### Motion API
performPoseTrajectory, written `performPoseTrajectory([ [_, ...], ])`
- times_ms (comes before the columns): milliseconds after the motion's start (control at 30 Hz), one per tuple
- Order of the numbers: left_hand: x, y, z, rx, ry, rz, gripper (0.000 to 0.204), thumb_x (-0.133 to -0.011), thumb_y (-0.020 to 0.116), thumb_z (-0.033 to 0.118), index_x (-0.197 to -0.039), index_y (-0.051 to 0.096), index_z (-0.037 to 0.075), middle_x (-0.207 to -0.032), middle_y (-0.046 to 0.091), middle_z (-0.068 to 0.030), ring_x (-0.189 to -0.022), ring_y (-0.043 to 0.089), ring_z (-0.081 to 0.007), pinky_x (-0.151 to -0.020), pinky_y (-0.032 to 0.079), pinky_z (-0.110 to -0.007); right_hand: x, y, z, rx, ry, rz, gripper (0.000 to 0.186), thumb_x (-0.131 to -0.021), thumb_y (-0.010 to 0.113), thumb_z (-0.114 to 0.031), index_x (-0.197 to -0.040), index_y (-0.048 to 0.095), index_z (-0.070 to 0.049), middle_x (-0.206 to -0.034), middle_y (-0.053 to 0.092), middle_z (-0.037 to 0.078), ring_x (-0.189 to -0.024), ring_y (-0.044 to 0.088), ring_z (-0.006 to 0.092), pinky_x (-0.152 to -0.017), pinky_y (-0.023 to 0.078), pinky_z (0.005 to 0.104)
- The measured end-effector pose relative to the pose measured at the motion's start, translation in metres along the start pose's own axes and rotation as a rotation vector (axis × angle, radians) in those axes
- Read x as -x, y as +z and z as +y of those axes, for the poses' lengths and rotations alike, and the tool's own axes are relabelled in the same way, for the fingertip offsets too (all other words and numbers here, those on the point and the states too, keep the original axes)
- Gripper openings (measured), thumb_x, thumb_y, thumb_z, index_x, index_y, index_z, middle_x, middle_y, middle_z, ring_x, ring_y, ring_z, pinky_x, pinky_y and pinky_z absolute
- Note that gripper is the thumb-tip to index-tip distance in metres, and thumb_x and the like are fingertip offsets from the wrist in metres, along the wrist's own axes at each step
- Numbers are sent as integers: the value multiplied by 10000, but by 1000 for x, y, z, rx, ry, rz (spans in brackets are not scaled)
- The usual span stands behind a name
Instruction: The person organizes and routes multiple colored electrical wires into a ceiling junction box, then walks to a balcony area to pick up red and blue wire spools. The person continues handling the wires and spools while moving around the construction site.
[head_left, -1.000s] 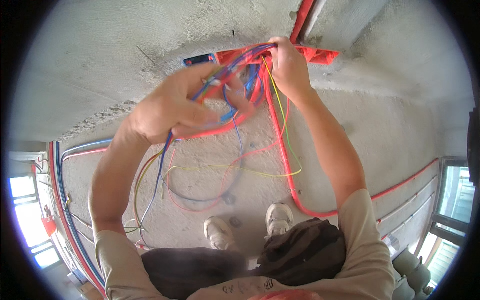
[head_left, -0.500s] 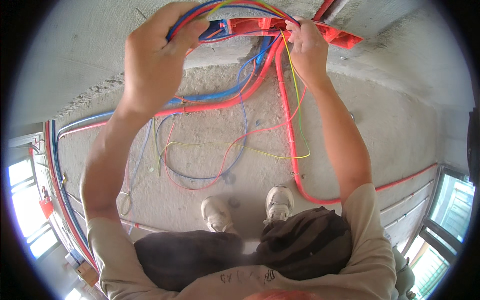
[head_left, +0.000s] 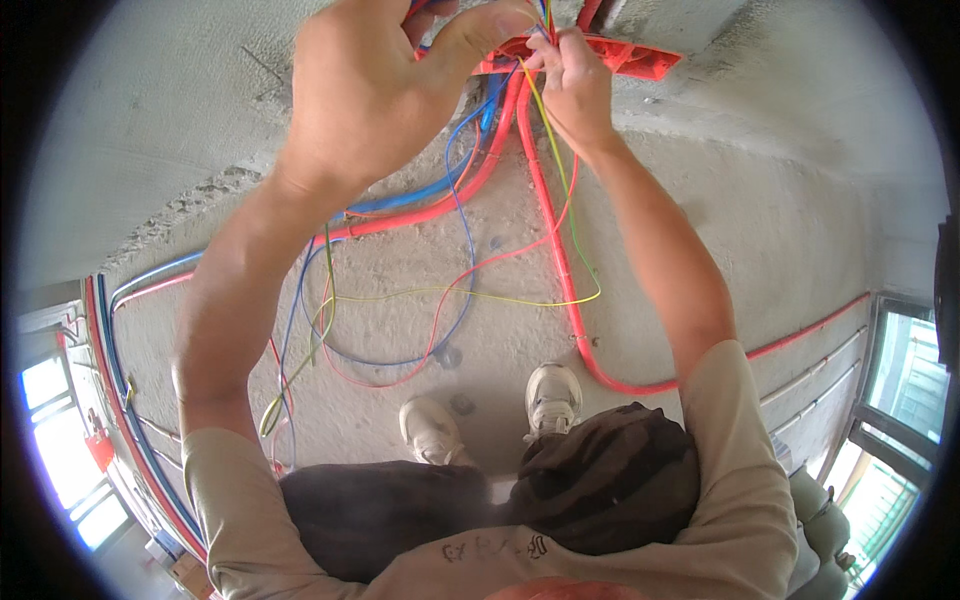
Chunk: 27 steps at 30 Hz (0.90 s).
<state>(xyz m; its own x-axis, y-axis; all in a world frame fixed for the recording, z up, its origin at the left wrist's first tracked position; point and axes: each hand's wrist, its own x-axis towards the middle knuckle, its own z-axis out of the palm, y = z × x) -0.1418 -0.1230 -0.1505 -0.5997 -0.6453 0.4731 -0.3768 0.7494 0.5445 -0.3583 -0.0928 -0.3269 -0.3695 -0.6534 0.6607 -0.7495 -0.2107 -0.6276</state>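
Note:
At the top, my right hand [head_left: 574, 88] pinches a bundle of thin electrical wires [head_left: 548, 14] in red, blue, yellow and green. It is at the front of a row of red junction boxes [head_left: 640, 58] set in the wall. My left hand [head_left: 375, 95] is raised just left of it, thumb stretched toward the bundle. Its other fingers are partly cut off by the upper edge. Below the boxes hang loose wire tails: a blue wire [head_left: 468, 225], a red wire [head_left: 478, 268] and a yellow-green wire [head_left: 573, 235].
A thick red conduit [head_left: 548, 215] and a blue conduit [head_left: 420, 192] run from the boxes across the concrete floor [head_left: 400, 270]. More wires [head_left: 285, 385] lie looped by my left forearm. My shoes [head_left: 553, 398] stand close by. Windows [head_left: 905, 375] are at both sides.
My left hand has moved right, toward the right hand, and its grip on the arched wires has loosened. The bundle now rises upright from my right hand. Loops by my left forearm have shifted.

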Motion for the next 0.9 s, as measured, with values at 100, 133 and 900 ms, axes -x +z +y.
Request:
performPoseTrajectory([
  [100,-2,18,-12,-19,72,35,173,-927,761,140,-1023,700,9,-733,635,-48,-683,515,-61,-615,457,-254,3,2,5,-47,13,11,60,-988,535,-9,-1033,574,-4,-988,713,212,-827,748,318,-695,578,426],
  [133,-3,22,-17,-18,119,57,156,-961,730,135,-1070,729,23,-759,658,-41,-704,532,-47,-645,477,-233,3,1,4,-43,12,-4,63,-988,537,-8,-1037,576,-5,-982,710,209,-832,749,316,-698,578,427],
  [900,-11,54,-4,-467,495,-92,213,-820,624,57,-987,710,157,-780,707,-84,-757,707,-328,-650,564,-430,16,12,17,6,-152,189,191,-967,688,-153,-1002,564,-13,-855,630,203,-744,623,417,-633,481,463],
])
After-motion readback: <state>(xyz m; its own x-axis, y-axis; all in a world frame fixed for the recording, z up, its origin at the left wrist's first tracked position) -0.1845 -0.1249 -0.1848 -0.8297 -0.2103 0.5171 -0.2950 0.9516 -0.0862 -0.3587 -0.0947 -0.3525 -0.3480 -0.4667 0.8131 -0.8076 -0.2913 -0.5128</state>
